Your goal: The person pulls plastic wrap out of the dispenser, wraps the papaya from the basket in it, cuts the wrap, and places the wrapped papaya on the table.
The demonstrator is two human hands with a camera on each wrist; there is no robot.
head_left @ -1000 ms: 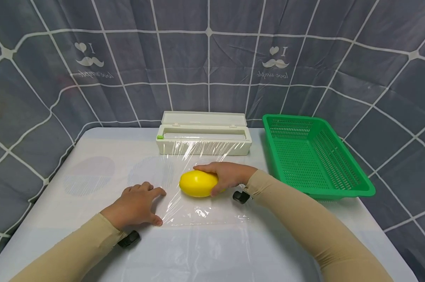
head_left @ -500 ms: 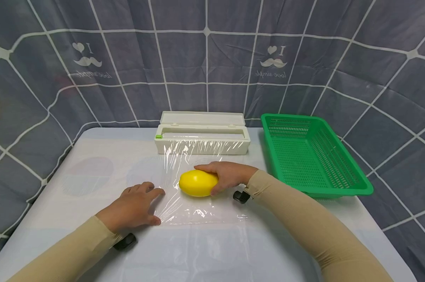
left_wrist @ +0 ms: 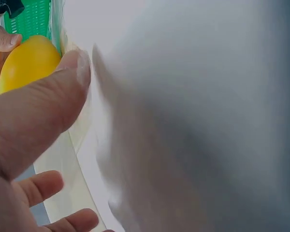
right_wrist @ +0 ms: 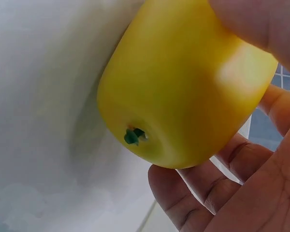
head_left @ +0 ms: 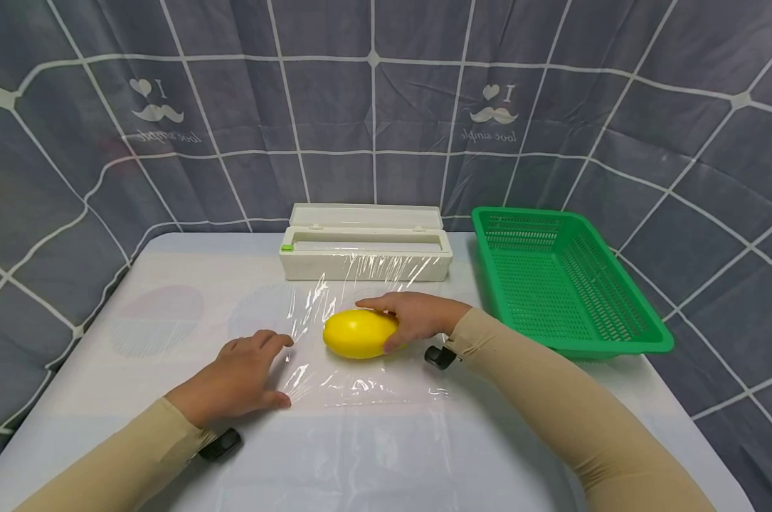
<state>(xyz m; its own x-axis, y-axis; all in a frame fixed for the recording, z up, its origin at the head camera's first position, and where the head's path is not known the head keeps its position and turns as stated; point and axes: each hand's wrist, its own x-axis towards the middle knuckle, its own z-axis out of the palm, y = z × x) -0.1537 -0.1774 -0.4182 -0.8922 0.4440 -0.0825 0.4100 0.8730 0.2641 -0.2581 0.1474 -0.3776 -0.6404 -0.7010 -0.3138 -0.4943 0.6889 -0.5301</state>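
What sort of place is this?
Probably a makeshift work corner: a grey gridded curtain hangs behind a white table holding an open film dispenser and a green basket.

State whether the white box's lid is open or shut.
Open: the lid is tipped back behind the white box, exposing its inside.

Fruit (head_left: 353, 334) on film (head_left: 366, 391), before box (head_left: 366, 267); basket (head_left: 546, 284) right of both; curtain (head_left: 418, 107) behind.

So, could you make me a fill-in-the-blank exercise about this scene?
1. The right hand holds a fruit whose colour is ____.
2. The colour of the perforated plastic basket is ____.
3. The lid of the white cling-film dispenser isn't shut but ____.

Missing words: yellow; green; open.
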